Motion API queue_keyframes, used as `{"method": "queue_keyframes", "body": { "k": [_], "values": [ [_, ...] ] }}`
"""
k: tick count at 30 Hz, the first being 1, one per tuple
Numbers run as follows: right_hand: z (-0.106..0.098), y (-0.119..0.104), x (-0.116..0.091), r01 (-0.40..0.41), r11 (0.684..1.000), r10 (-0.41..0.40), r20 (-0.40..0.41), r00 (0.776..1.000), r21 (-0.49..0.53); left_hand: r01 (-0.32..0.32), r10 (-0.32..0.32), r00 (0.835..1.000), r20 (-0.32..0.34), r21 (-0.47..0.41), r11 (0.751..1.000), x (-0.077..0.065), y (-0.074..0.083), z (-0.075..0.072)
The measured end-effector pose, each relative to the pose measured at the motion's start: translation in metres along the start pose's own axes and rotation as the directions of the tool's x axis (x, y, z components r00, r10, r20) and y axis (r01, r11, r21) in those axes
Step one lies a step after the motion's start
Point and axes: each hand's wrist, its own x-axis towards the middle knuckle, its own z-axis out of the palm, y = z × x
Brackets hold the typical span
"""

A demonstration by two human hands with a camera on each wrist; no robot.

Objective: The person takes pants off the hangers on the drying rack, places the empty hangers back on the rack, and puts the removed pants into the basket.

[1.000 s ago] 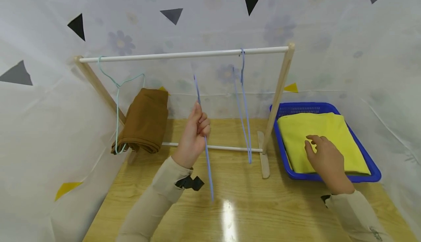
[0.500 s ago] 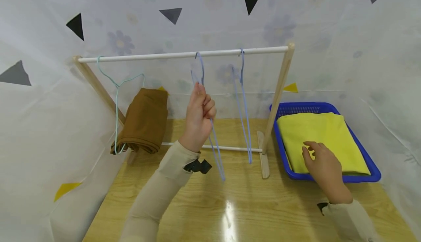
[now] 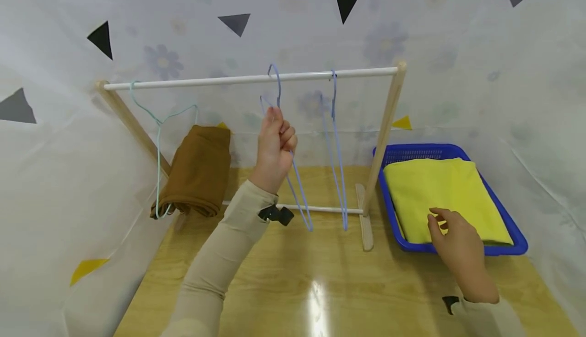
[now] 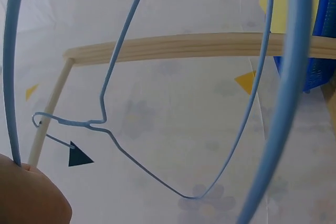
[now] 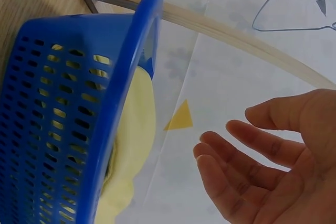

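Blue clothes hanger [image 4: 297,40] is located at the middle of the rack, pinched between the thumb and curled fingers of my left hand [image 3: 276,146]. Its hook sits at the level of the top rod; whether it bears on the rod, I cannot tell.

Surroundings, in descending size:

1. White backdrop [image 3: 206,54]: printed with pale flowers, marked with black, grey and yellow triangles; it rises behind and beside my work area.
2. Wood-grain table [image 3: 247,286]: supports the equipment; a bright reflection shows near my side.
3. Garment rack [image 3: 390,108]: wooden side posts, white top rod [image 3: 220,81] and white lower rod.
4. Blue plastic basket [image 3: 412,247]: slotted walls, positioned just beside the rack's right post.
5. Yellow cloth [image 3: 430,184]: folded, lying inside the basket.
6. Brown cloth [image 3: 197,169]: folded, draped at the rack's left end, covering most of the lower bar of the mint-green hanger [image 3: 158,148], which hooks over the top rod.
7. Second blue hanger [image 3: 333,105]: hooked on the top rod, between my left hand and the right post.
8. My right hand [image 3: 458,245]: nearest the basket and apart from it in the right wrist view; fingers loosely bent, thumb separated from the fingertips.
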Motion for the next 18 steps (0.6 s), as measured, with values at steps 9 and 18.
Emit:
{"method": "queue_keyframes", "body": {
  "k": [9, 18],
  "values": [
    [0.001, -0.003, -0.009, -0.053, 0.999, 0.053, 0.045, 0.998, 0.002, 0.002, -0.002, 1.000, -0.018, -0.007, 1.000, 0.009, -0.004, -0.014],
    [0.004, -0.004, -0.009, -0.061, 0.998, 0.061, 0.018, 0.998, 0.008, 0.004, -0.005, 1.000, -0.026, -0.032, 0.999, 0.015, -0.003, -0.016]
  ]
}}
